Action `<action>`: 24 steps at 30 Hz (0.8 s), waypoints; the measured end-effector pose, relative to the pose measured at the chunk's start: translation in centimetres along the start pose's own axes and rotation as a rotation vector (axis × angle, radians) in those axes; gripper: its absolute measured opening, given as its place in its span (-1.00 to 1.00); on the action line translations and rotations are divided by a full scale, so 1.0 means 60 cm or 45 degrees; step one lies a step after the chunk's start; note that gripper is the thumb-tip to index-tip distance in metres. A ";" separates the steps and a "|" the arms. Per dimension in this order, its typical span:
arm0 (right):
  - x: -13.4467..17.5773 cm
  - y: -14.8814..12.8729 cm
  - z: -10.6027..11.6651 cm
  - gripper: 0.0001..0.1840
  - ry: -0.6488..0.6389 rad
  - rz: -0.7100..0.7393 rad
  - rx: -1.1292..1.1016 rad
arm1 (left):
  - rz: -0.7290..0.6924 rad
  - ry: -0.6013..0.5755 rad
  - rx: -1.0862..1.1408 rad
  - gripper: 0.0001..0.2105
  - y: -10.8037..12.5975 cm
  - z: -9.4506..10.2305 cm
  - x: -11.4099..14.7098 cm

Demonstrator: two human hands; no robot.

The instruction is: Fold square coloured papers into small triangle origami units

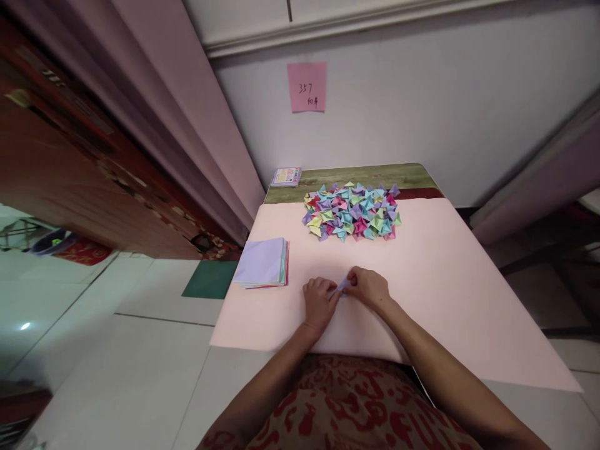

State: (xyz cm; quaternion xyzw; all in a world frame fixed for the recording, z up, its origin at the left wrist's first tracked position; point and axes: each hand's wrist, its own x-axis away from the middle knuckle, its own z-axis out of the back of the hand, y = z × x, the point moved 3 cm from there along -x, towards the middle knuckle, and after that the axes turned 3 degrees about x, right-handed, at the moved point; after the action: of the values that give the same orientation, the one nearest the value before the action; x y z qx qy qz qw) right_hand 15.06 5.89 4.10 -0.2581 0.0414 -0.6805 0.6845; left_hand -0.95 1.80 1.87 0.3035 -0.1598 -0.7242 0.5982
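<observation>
Between my two hands is a small folded piece of lavender paper point(344, 286), low over the pink table cover. My left hand point(320, 301) rests on the cover, its thumb and fingertips closed at the paper's left side. From the right, my right hand point(370, 287) pinches the paper between thumb and forefinger. Part of the paper is hidden by the fingers. To the left of my hands lies a stack of square coloured paper point(260, 261), lavender on top. Beyond them sits a heap of folded paper pieces point(351, 212) in many colours.
The pink cover point(450, 281) drapes over a table with a green wood-look top point(356, 177). A small printed pack point(286, 176) lies at its back left corner. A pink note point(307, 87) hangs on the wall behind. Curtains point(197, 94) hang at left.
</observation>
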 end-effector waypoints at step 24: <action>0.053 -0.012 -0.010 -0.87 -0.091 0.188 0.099 | -0.125 -0.158 0.168 -0.84 0.010 0.030 0.026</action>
State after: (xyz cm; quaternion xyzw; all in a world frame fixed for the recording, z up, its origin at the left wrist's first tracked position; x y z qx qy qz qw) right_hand 14.38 2.74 4.83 -0.2518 0.0096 -0.6198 0.7432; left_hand -1.81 -0.05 3.22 0.3043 -0.2291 -0.7578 0.5297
